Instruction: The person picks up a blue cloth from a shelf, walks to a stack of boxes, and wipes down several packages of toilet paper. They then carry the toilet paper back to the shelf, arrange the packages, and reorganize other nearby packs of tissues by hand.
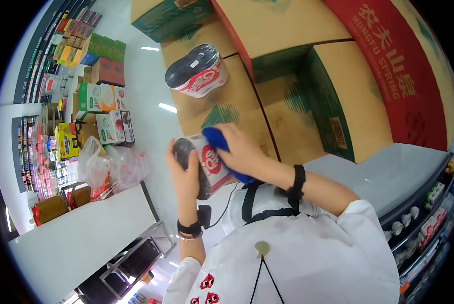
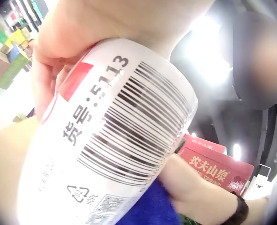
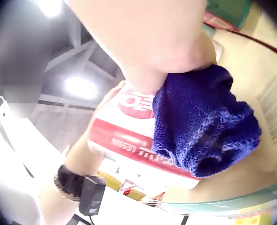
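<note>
Cloth (image 3: 199, 117), fuzzy, against rounded package (image 1: 211, 163)

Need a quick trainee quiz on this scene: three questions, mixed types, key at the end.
1. Which hand holds the blue cloth against the wrapped pack?
A) left
B) right
C) neither

2. True or false: the second pack is tucked under the left arm.

3. Fill in: in the left wrist view, the digits printed beside the barcode read ____.

Key:
1. B; the right hand holds it, while the left hand grips the pack.
2. False; it sits on cardboard, apart from both hands.
3. 5113
</note>
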`<state>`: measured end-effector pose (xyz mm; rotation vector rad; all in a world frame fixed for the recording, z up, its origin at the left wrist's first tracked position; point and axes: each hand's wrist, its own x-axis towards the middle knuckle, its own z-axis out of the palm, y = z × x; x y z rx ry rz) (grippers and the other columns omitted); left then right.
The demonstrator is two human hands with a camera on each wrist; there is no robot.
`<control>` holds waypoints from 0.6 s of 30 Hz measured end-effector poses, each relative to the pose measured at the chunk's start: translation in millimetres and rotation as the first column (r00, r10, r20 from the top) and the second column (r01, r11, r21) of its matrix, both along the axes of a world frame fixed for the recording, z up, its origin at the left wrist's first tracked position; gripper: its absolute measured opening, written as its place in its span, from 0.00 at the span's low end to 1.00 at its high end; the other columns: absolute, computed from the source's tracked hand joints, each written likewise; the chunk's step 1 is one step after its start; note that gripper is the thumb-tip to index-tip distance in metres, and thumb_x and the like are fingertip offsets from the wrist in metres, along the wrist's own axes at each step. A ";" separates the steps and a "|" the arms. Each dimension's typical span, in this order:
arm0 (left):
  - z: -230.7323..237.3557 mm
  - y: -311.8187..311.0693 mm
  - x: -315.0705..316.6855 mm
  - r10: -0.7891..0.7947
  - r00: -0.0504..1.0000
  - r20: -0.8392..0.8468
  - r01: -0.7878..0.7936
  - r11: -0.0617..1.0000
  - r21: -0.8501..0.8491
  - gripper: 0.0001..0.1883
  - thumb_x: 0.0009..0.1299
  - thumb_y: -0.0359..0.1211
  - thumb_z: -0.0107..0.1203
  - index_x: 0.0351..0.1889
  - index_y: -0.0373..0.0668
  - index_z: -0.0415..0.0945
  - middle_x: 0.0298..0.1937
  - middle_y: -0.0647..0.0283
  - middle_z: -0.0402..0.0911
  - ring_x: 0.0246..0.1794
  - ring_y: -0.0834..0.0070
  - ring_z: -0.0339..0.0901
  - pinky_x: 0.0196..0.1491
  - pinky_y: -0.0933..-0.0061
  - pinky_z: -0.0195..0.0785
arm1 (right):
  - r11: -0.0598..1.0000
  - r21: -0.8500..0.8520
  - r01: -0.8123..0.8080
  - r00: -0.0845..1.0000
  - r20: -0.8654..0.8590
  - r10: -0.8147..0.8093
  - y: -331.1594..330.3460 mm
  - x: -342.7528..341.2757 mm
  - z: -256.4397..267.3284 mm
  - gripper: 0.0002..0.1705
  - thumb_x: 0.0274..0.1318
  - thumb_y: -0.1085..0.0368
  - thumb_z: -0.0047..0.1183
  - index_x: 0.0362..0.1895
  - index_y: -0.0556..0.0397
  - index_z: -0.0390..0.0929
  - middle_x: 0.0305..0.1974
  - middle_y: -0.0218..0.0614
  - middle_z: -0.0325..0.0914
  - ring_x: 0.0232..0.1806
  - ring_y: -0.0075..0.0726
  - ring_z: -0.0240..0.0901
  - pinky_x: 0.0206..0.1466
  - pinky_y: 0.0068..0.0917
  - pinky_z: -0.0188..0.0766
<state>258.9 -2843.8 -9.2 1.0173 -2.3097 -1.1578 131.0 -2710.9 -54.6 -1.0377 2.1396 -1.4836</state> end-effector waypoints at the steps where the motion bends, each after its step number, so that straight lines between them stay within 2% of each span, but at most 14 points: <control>1: -11.3 -12.9 10.4 0.018 0.999 -0.035 -0.016 0.999 0.043 0.31 0.77 0.39 0.56 0.74 0.36 0.61 0.69 0.48 0.69 0.67 0.57 0.70 0.71 0.59 0.60 | 0.997 -0.070 -0.013 1.000 0.005 0.013 1.0 11.0 10.7 0.30 0.57 0.63 0.62 0.62 0.54 0.69 0.57 0.52 0.73 0.56 0.65 0.73 0.57 0.50 0.73; 2: -29.0 -27.4 22.9 0.035 0.997 -0.067 -0.029 0.996 0.087 0.30 0.78 0.39 0.55 0.74 0.36 0.61 0.68 0.49 0.69 0.67 0.58 0.69 0.71 0.60 0.60 | 0.988 -0.087 -0.131 0.989 0.062 0.137 5.0 16.0 32.2 0.32 0.56 0.62 0.64 0.63 0.52 0.69 0.57 0.49 0.73 0.57 0.61 0.74 0.58 0.49 0.74; 3: -38.7 -32.4 31.6 0.058 0.985 -0.164 -0.027 0.982 0.184 0.29 0.82 0.42 0.50 0.73 0.35 0.60 0.68 0.48 0.68 0.67 0.59 0.69 0.72 0.60 0.58 | 0.959 -0.135 -0.248 0.969 -0.046 0.244 5.6 26.9 36.0 0.33 0.55 0.60 0.66 0.64 0.49 0.70 0.58 0.47 0.73 0.58 0.59 0.74 0.58 0.47 0.76; 4: -40.1 -32.4 37.3 0.097 0.982 -0.161 -0.055 0.967 0.247 0.29 0.84 0.44 0.46 0.74 0.35 0.57 0.69 0.47 0.68 0.66 0.61 0.70 0.71 0.60 0.60 | 0.915 -0.171 -0.367 0.926 -0.159 0.342 4.5 34.3 37.3 0.34 0.54 0.59 0.67 0.64 0.46 0.70 0.58 0.45 0.73 0.60 0.56 0.74 0.58 0.46 0.77; 5: -46.9 -34.8 44.7 0.117 0.969 -0.219 -0.050 0.956 0.288 0.30 0.84 0.46 0.44 0.75 0.34 0.55 0.69 0.47 0.67 0.65 0.62 0.71 0.70 0.61 0.61 | 0.913 -0.173 -0.371 0.925 -0.157 0.346 1.2 36.2 33.6 0.34 0.54 0.59 0.67 0.64 0.46 0.70 0.58 0.45 0.73 0.60 0.56 0.74 0.58 0.46 0.77; 7: -61.6 -39.8 58.9 0.163 0.943 -0.290 -0.052 0.933 0.355 0.33 0.85 0.49 0.39 0.76 0.33 0.52 0.69 0.46 0.67 0.65 0.63 0.72 0.68 0.63 0.65 | 0.848 -0.184 -0.497 0.854 -0.278 0.441 -5.8 38.8 13.6 0.35 0.52 0.56 0.69 0.64 0.42 0.72 0.59 0.42 0.73 0.62 0.53 0.74 0.57 0.44 0.79; 8: -68.4 -41.4 66.0 0.194 0.933 -0.305 -0.066 0.921 0.383 0.34 0.85 0.51 0.37 0.76 0.32 0.50 0.69 0.46 0.67 0.65 0.64 0.73 0.66 0.64 0.67 | 0.865 -0.191 -0.464 0.868 -0.294 0.400 -10.1 32.4 3.5 0.34 0.50 0.57 0.70 0.63 0.40 0.73 0.59 0.41 0.73 0.61 0.54 0.75 0.56 0.44 0.79; 9: -80.1 -48.9 77.9 0.184 0.942 -0.281 -0.053 0.908 0.416 0.37 0.85 0.55 0.34 0.77 0.32 0.49 0.69 0.46 0.67 0.65 0.63 0.74 0.65 0.64 0.70 | 0.911 -0.129 -0.392 0.905 -0.234 0.356 -9.1 28.4 -5.4 0.35 0.50 0.58 0.70 0.63 0.40 0.73 0.59 0.42 0.73 0.60 0.55 0.75 0.57 0.44 0.79; 10: -80.4 -43.7 79.6 0.257 0.920 -0.297 -0.088 0.873 0.480 0.40 0.84 0.58 0.36 0.77 0.32 0.49 0.69 0.46 0.68 0.64 0.63 0.76 0.64 0.64 0.72 | 0.946 -0.060 -0.319 0.936 -0.178 0.305 -7.7 22.4 -8.3 0.35 0.49 0.59 0.70 0.64 0.41 0.73 0.59 0.42 0.73 0.60 0.55 0.75 0.58 0.44 0.78; 12: -85.2 -42.5 89.6 0.265 0.903 -0.338 -0.013 0.803 0.596 0.41 0.82 0.55 0.43 0.78 0.31 0.48 0.73 0.45 0.64 0.70 0.60 0.70 0.70 0.61 0.65 | 0.969 -0.003 -0.248 0.945 -0.223 0.242 -6.1 9.1 -21.6 0.36 0.49 0.61 0.69 0.64 0.41 0.72 0.58 0.42 0.72 0.58 0.55 0.75 0.58 0.45 0.78; 14: -77.4 -32.1 81.2 0.206 0.929 -0.306 -0.081 0.923 0.375 0.42 0.80 0.51 0.50 0.79 0.31 0.47 0.76 0.45 0.58 0.76 0.57 0.61 0.76 0.58 0.54 | 0.985 0.088 -0.150 0.973 -0.162 0.162 -6.8 -1.7 -19.0 0.35 0.50 0.64 0.67 0.64 0.47 0.72 0.56 0.45 0.73 0.56 0.57 0.75 0.56 0.45 0.77; 15: -63.0 -23.1 75.5 0.180 0.956 -0.231 -0.105 0.946 0.305 0.43 0.77 0.43 0.56 0.80 0.30 0.46 0.79 0.44 0.53 0.79 0.55 0.54 0.79 0.57 0.45 | 0.987 0.102 -0.122 0.983 -0.124 0.134 -5.7 -2.4 -16.2 0.34 0.48 0.65 0.67 0.63 0.48 0.72 0.57 0.46 0.73 0.57 0.58 0.74 0.58 0.45 0.76; 16: -53.0 -15.2 66.2 0.188 0.954 -0.235 -0.110 0.945 0.309 0.43 0.77 0.43 0.56 0.80 0.30 0.46 0.79 0.44 0.53 0.79 0.55 0.54 0.79 0.57 0.45 | 0.989 0.117 -0.091 0.991 -0.086 0.102 -5.1 -3.7 -9.6 0.34 0.47 0.66 0.66 0.62 0.50 0.73 0.58 0.47 0.73 0.58 0.59 0.74 0.59 0.44 0.75; 18: -41.8 -2.6 50.8 0.262 0.928 -0.265 -0.168 0.929 0.331 0.43 0.76 0.41 0.59 0.79 0.30 0.46 0.78 0.43 0.54 0.78 0.55 0.56 0.79 0.57 0.46 | 0.985 0.055 -0.165 0.977 -0.131 0.171 0.8 5.8 17.4 0.34 0.46 0.66 0.67 0.62 0.49 0.74 0.58 0.47 0.74 0.58 0.58 0.74 0.60 0.44 0.75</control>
